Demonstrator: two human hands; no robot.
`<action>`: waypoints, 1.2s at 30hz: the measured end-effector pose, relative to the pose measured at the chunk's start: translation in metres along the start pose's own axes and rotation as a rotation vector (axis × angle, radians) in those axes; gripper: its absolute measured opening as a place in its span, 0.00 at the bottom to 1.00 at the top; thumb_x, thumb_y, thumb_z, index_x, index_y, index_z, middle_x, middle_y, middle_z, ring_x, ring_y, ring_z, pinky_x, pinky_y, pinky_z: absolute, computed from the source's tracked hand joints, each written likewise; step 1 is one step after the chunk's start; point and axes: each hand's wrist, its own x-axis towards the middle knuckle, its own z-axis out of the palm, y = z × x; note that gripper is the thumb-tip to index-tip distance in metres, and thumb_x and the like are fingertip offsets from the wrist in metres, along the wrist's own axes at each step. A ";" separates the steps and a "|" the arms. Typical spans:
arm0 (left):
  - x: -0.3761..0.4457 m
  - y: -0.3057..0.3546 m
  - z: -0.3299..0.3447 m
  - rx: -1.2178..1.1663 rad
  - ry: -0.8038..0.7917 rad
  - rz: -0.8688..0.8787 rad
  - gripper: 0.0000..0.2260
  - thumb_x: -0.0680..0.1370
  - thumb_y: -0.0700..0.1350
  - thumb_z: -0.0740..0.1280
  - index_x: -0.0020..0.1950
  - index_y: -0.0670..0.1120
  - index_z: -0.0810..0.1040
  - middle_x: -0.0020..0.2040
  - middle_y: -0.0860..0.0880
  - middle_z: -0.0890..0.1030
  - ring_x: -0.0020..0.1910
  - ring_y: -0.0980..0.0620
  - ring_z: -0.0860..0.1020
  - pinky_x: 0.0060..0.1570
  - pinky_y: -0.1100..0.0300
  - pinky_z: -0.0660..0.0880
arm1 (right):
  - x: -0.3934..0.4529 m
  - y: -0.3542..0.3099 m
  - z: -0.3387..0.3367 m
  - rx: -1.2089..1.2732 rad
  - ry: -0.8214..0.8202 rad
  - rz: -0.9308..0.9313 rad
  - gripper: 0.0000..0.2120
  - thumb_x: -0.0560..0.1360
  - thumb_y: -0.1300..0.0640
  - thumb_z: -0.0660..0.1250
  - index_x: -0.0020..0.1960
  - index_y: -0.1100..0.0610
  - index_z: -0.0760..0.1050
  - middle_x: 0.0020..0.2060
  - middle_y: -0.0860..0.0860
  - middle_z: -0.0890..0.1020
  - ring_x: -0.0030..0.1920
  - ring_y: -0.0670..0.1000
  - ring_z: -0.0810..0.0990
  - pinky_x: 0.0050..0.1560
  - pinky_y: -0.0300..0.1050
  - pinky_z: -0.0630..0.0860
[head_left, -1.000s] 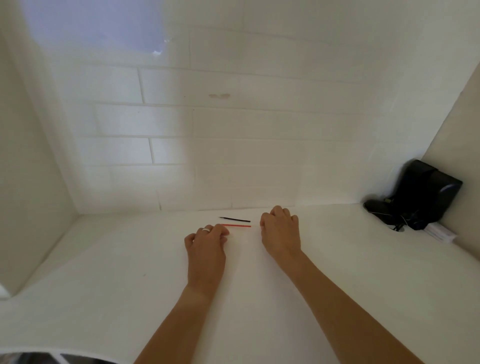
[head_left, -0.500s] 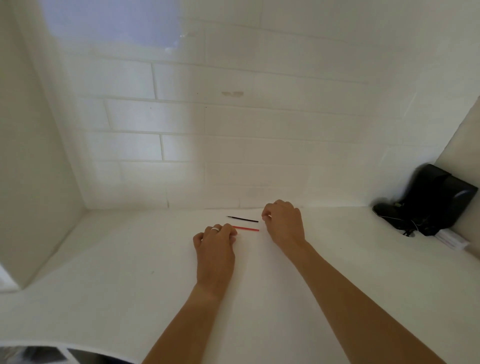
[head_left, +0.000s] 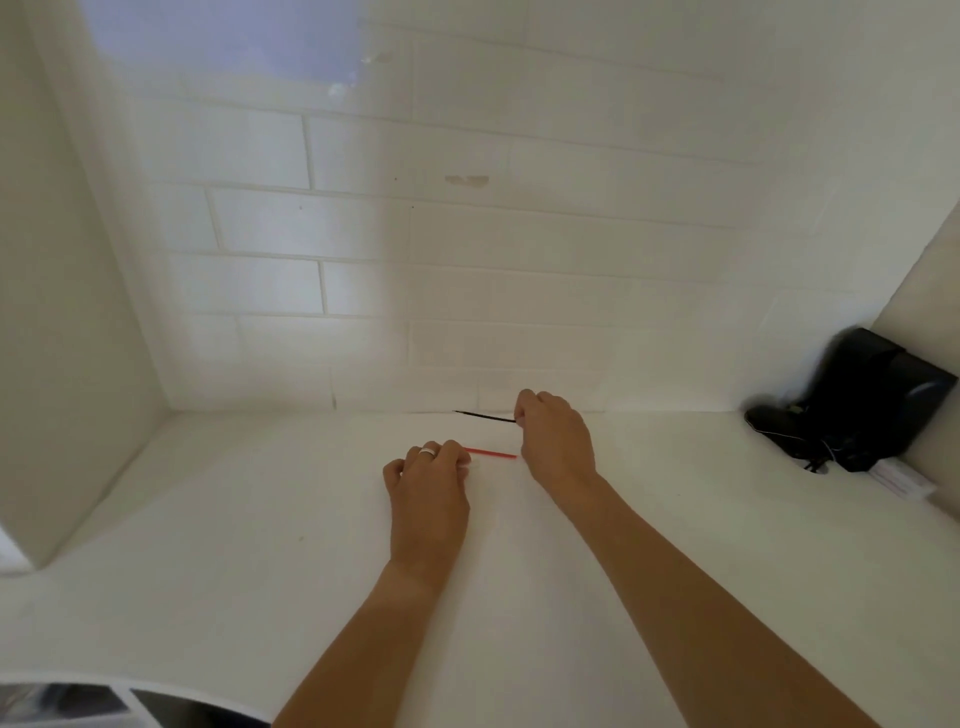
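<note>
Two thin sticks lie across a white table (head_left: 260, 571). The black stick (head_left: 483, 416) is the farther one, near the tiled wall; my right hand (head_left: 556, 441) pinches its right end with curled fingers. The red stick (head_left: 491, 453) lies closer to me. My left hand (head_left: 428, 493), wearing a ring, rests knuckles-up with fingers curled over the red stick's left end; its fingertips are hidden, so the grip itself does not show.
A white tiled wall (head_left: 415, 291) rises right behind the sticks. A black device (head_left: 862, 400) with thin cords sits in the far right corner, beside a small white box (head_left: 901, 480). A white side panel (head_left: 62, 312) closes the left.
My right hand has moved away from me, from beside the red stick up to the black stick's right end, and now pinches it. My left hand has stayed put.
</note>
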 end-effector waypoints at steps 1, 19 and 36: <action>0.000 0.000 0.001 0.005 0.002 0.002 0.10 0.79 0.37 0.64 0.50 0.51 0.80 0.44 0.53 0.81 0.50 0.50 0.78 0.53 0.58 0.57 | -0.004 -0.001 -0.005 0.026 0.013 0.005 0.12 0.73 0.72 0.61 0.47 0.56 0.72 0.40 0.53 0.78 0.40 0.57 0.76 0.37 0.49 0.71; -0.005 -0.003 -0.006 0.018 0.030 -0.015 0.20 0.69 0.27 0.63 0.48 0.51 0.78 0.44 0.54 0.79 0.48 0.51 0.78 0.48 0.60 0.53 | -0.095 0.001 0.001 0.151 0.107 0.132 0.06 0.78 0.64 0.64 0.50 0.56 0.77 0.44 0.53 0.78 0.40 0.59 0.80 0.36 0.44 0.68; -0.005 -0.001 -0.008 -0.013 0.025 -0.031 0.26 0.65 0.24 0.59 0.49 0.52 0.77 0.47 0.54 0.78 0.48 0.55 0.79 0.51 0.60 0.54 | -0.094 0.001 0.000 0.161 0.097 0.167 0.07 0.77 0.66 0.64 0.48 0.56 0.77 0.42 0.53 0.77 0.36 0.57 0.78 0.33 0.43 0.67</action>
